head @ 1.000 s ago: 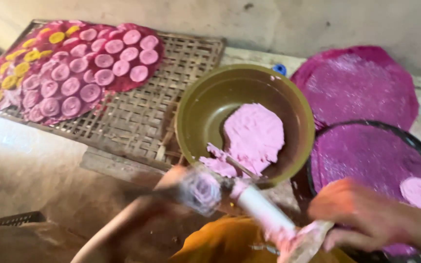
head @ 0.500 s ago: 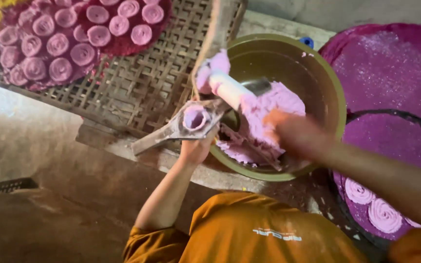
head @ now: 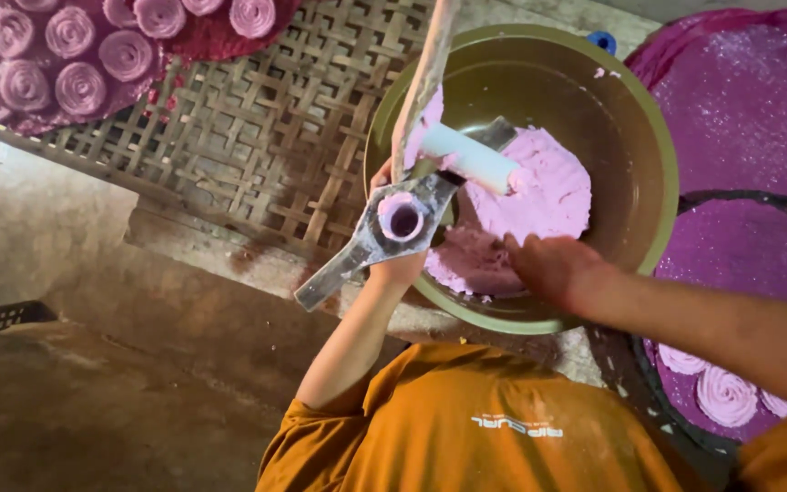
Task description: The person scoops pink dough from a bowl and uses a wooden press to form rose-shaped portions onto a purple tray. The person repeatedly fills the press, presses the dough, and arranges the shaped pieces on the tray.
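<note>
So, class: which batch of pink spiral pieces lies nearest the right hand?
The spirals on the dark round tray at lower right, just below the right hand; the other batch lies top left.

Our left hand [head: 400, 266] grips the metal press [head: 392, 226] at the bowl's [head: 649, 137] rim; our right hand [head: 550, 267] digs into pink dough [head: 539, 196] inside the bowl.

Dim warm light, soft shadows, slight motion blur

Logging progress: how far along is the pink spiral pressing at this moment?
Done: pink spirals lie on the woven tray, more spirals on the purple disc. In hand: left hand holds the metal press; right hand reaches into the dough. Left: much dough fills the green bowl.
</note>
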